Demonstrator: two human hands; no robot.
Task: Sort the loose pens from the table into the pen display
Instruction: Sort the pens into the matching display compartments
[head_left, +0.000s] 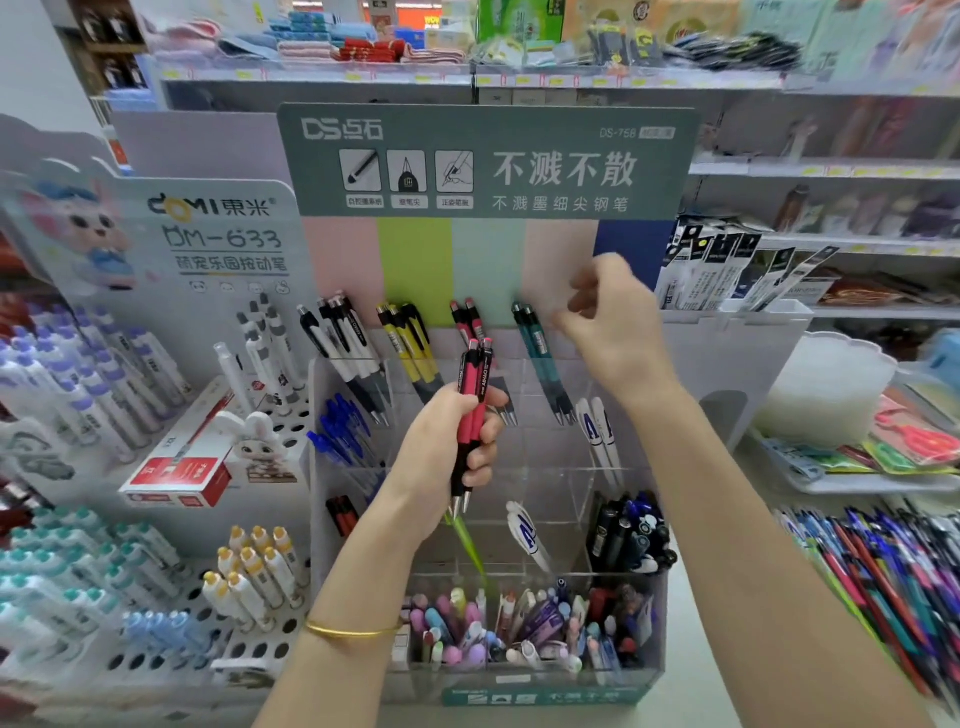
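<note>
Pen display (556, 493) compartments hold yellow pens (410, 343), teal pens (540, 358) and blue pens (343, 431).

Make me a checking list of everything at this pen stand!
Surface: pale counter, partly covered.
Job's things: two red-and-black click pens; clear tiered plastic pen display; heap of loose mixed-colour pens at right.
Clutter: white holed pen rack, red cardboard box.
Hands: left hand grips the red pens; right hand raised by the dark teal click pens, blurred, grasp unclear.
Cables: nothing seen.
Surroundings: stocked shop shelves.
</note>
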